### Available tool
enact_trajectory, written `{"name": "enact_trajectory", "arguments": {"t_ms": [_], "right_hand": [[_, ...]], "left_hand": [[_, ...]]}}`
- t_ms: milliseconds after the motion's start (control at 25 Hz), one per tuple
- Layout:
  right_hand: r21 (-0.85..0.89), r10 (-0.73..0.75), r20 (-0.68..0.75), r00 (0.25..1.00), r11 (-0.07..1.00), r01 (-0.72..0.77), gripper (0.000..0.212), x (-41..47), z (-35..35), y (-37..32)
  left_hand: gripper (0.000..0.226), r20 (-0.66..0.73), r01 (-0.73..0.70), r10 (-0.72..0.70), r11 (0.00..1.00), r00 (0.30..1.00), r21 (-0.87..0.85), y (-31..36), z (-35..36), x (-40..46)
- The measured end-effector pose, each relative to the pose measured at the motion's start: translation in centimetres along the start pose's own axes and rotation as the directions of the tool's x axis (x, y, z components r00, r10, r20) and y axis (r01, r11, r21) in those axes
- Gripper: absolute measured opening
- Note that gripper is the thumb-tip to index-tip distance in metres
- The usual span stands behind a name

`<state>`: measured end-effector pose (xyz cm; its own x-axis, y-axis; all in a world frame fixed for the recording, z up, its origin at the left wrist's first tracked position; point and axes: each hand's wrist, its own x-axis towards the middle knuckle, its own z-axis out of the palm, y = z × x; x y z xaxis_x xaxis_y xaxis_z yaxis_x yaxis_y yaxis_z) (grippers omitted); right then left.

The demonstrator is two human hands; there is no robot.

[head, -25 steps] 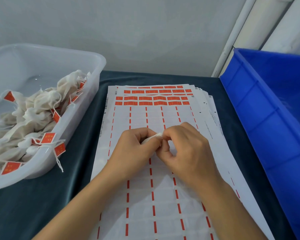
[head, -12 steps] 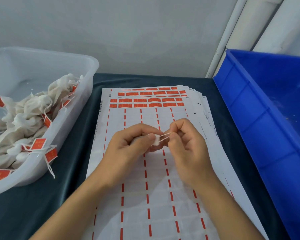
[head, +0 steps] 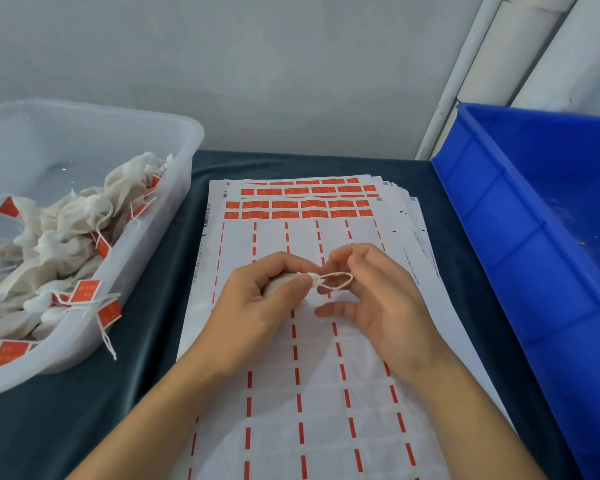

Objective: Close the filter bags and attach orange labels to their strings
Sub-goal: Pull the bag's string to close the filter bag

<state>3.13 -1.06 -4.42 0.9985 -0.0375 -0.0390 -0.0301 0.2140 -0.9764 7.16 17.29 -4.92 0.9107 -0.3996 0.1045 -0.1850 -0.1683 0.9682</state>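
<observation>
A small, soft filter bag [head: 280,285] of pale woven gauze is gripped in the curled fingers of the left hand [head: 264,299], its gathered neck pinched between thumb and forefinger. From that neck a thin off-white string [head: 335,282] is drawn out in a narrow loop, the far end of which is pinched by the thumb and forefinger of the right hand [head: 385,303]; the remaining right fingers are held loosely extended. Both hands are held just above a stack of glossy white label sheets [head: 319,393], marked with dashed orange lines where labels have been peeled away and bearing rows of rectangular orange labels [head: 298,209] near the far edge. The sheets are laid on a dark teal, velvety cloth [head: 49,427] covering the table. To the left, a translucent white plastic tub [head: 174,188] is filled with crumpled, closed gauze bags [head: 59,237] with orange tags on their strings, some strings hanging over the rim. To the right, a rigid blue plastic crate [head: 520,258] with ribbed walls is placed. Behind, a plain grey-white wall [head: 257,71] and white pipes [head: 465,81] are seen.
</observation>
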Motion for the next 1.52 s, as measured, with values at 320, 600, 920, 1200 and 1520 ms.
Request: {"name": "enact_trajectory", "arguments": {"t_ms": [320,600,920,1200,1520], "right_hand": [[-0.183,-0.062,-0.027,0.998,0.982,0.056,0.023,-0.6,-0.7,-0.9],[0.263,0.004,0.022,1.0,0.965,-0.01,0.032,-0.9,-0.2,-1.5],[-0.045,-0.002,0.041,0.999,0.999,0.004,0.017,-0.8,-0.3,-3.3],[-0.816,-0.136,-0.157,0.978,0.577,-0.05,0.013,6.3,-1.4,-4.7],[-0.852,-0.444,-0.523,0.728,0.301,-0.429,0.043,14.4,-2.3,1.9]], "left_hand": [[0.019,0.0,0.023,-0.023,1.0,1.0,0.018,-0.3,-0.4,0.2],[0.027,0.14,-0.033,0.036,0.999,0.989,-0.02,0.4,-0.2,0.0],[0.027,0.199,0.014,-0.012,1.0,0.98,-0.006,0.9,-0.7,-0.2],[0.027,0.088,0.021,-0.02,1.0,0.996,-0.017,0.7,0.6,-0.2],[0.028,0.035,0.102,-0.1,0.992,0.994,-0.07,-0.1,0.8,0.1]]}}
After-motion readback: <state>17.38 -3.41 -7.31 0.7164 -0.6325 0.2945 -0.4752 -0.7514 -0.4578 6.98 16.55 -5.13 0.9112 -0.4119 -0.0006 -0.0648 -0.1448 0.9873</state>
